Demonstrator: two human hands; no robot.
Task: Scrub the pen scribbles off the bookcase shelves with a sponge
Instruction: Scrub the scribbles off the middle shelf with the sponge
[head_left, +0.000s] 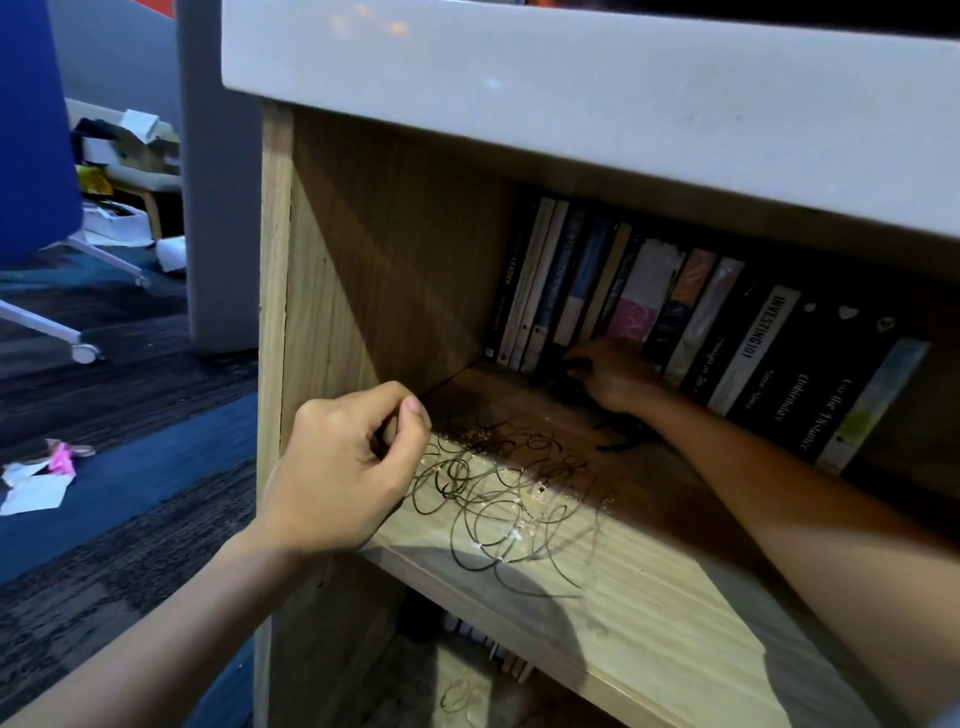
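Note:
Black pen scribbles (498, 493) loop over the front left part of the light wooden shelf (665, 597). My left hand (343, 467) hovers at the shelf's left front corner beside the scribbles, fingers curled and thumb against the forefinger, with nothing visible in it. My right hand (618, 374) reaches deep into the shelf, and its fingers curl onto a dark object (563, 384) in the shadow at the foot of the books. I cannot make out what it is. No sponge is plainly visible.
A row of leaning books (727, 322) fills the back of the shelf. Pale crumbs (535, 493) lie among the scribbles. A smaller scribble (457, 696) marks the shelf below. A thick white top (571, 88) overhangs. Left, a blue chair (31, 156) and paper scraps (36, 483) on carpet.

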